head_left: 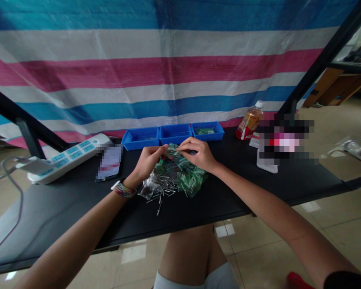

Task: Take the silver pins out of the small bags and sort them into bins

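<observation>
Both of my hands are raised over the pile, pinching a small clear plastic bag with green contents [172, 150] between them. My left hand [150, 162] is closed on the bag's left side, thumb and forefinger together. The fingertips of my right hand [200, 154] press together at its right side. Below lies a heap of loose silver screw-like metal pieces [165, 186], some in clear plastic. To its right rests a bag of green parts [191, 182]; their exact kind is too small to make out.
Three blue trays [141, 138] stand behind my hands, the right one holding green-filled bags [204, 131]. A power strip [75, 154] and a phone [110, 162] are left. A drink bottle [249, 122] and a white object [267, 163] are right. A striped sheet [174, 68] hangs behind.
</observation>
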